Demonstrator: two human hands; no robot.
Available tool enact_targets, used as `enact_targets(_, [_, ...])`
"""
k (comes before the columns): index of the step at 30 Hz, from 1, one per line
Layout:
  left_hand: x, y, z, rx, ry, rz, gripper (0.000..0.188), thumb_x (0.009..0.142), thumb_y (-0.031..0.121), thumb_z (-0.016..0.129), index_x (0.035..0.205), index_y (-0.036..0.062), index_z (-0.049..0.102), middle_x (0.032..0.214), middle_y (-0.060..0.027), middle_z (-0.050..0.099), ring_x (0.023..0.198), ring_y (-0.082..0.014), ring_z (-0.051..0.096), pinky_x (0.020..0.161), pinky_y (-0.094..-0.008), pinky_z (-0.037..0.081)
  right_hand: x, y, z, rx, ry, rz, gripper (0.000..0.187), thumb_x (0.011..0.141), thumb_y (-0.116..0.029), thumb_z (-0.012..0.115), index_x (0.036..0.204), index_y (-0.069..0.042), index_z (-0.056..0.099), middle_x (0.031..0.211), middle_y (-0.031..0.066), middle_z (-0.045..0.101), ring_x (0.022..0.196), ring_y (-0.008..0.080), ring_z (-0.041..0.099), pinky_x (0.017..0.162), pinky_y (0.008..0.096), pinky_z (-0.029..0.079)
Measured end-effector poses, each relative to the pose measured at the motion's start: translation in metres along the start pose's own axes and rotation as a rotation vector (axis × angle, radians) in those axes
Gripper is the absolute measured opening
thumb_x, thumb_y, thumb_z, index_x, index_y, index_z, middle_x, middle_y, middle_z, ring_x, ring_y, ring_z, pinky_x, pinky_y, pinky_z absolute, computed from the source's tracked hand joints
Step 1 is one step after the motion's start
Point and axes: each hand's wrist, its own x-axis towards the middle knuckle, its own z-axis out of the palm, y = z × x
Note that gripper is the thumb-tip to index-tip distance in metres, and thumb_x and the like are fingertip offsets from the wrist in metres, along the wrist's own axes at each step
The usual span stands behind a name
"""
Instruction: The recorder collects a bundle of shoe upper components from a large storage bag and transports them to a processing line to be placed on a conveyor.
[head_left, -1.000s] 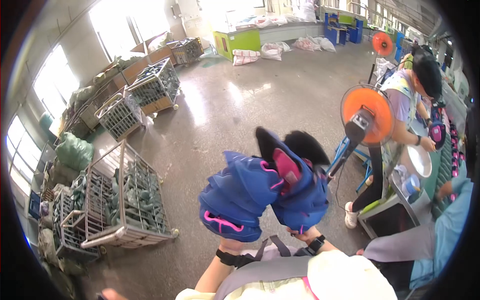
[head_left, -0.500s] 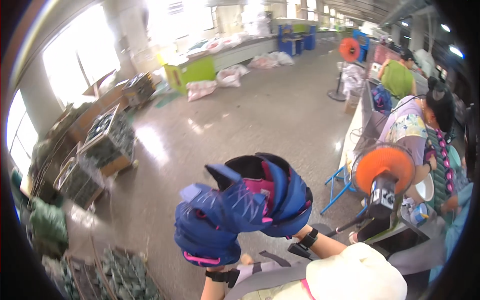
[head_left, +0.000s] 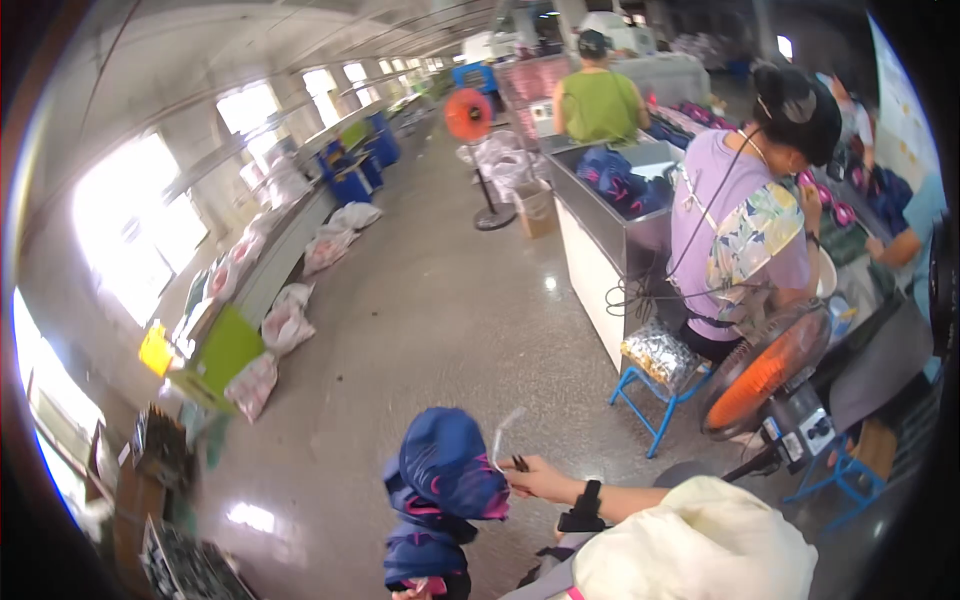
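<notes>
A stack of navy shoe uppers [head_left: 440, 465] with pink trim hangs low in front of me. Under its lower end, at the picture's bottom edge, my left hand [head_left: 412, 594] grips it; only a few fingers show. My right hand [head_left: 543, 480] is beside the stack on its right, fingers closed around a small dark pointed tool [head_left: 519, 464] whose exact kind is too small to tell. A thin whitish strand [head_left: 500, 435] curves up between the hand and the uppers.
A floor fan with orange blades [head_left: 765, 375] stands close on my right, near a blue-legged stool [head_left: 655, 400]. One person in a purple top [head_left: 715, 230] works at the line; another wears green [head_left: 600, 105]. A grey bin [head_left: 608, 225] holds similar uppers. White sacks [head_left: 288, 320] line the left.
My view has swung right toward the workers. The uppers have moved lower and are bunched into a narrower stack. My right hand has come out from behind them, showing the dark tool.
</notes>
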Motion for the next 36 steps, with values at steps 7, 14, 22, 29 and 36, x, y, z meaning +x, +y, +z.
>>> enact_targets(7, [0.133,0.044,0.098,0.081,0.146,0.075,0.031,0.094,0.021,0.031,0.111,-0.0020,0.043,0.118,-0.0161,0.051,0.108,-0.0285,0.050,0.080,-0.0414,0.047,0.166,-0.008,-0.033,-0.201,-0.040,0.093,0.019,0.085,-0.010,0.047,0.100,-0.005,0.056,0.055,-0.0014,0.048,0.045,0.0067,0.043,0.045,0.0250,0.037])
enact_targets(14, [0.287,0.030,0.269,0.349,-0.005,-0.020,0.040,0.092,0.038,0.038,0.117,0.0072,0.043,0.126,-0.0103,0.048,0.110,-0.0305,0.049,0.088,-0.0468,0.040,0.309,-0.085,-0.151,-0.099,-0.056,-0.007,0.020,0.089,-0.010,0.043,0.105,-0.001,0.051,0.059,0.0001,0.049,0.046,0.0074,0.045,0.045,0.0236,0.038])
enact_targets(22, [0.320,0.035,0.806,0.076,-1.177,-0.055,0.035,0.093,0.034,0.042,0.111,0.0040,0.044,0.108,-0.0166,0.058,0.100,-0.0275,0.056,0.088,-0.0349,0.045,0.362,-0.306,-0.322,-0.238,0.736,-0.584,0.015,0.092,-0.013,0.045,0.099,-0.004,0.054,0.060,-0.0003,0.050,0.052,0.0085,0.049,0.051,0.0238,0.041])
enact_targets(29, [0.135,-0.027,1.137,0.018,-1.798,0.397,0.026,0.093,0.025,0.045,0.098,0.0018,0.056,0.110,-0.0140,0.057,0.101,-0.0218,0.054,0.084,-0.0340,0.044,0.282,-0.405,-0.463,-0.532,1.171,-1.199,0.022,0.093,-0.020,0.044,0.096,0.000,0.053,0.084,0.0100,0.062,0.091,0.0212,0.058,0.083,0.0312,0.043])
enact_targets(36, [0.062,-0.236,1.313,0.905,-1.934,0.842,0.024,0.085,0.025,0.051,0.083,0.0045,0.064,0.071,-0.0111,0.064,0.068,-0.0227,0.062,0.066,-0.0325,0.050,0.277,-0.360,-0.618,-0.866,1.545,-0.122,0.017,0.083,-0.010,0.048,0.086,-0.001,0.062,0.069,0.0100,0.063,0.061,0.0179,0.061,0.058,0.0297,0.047])
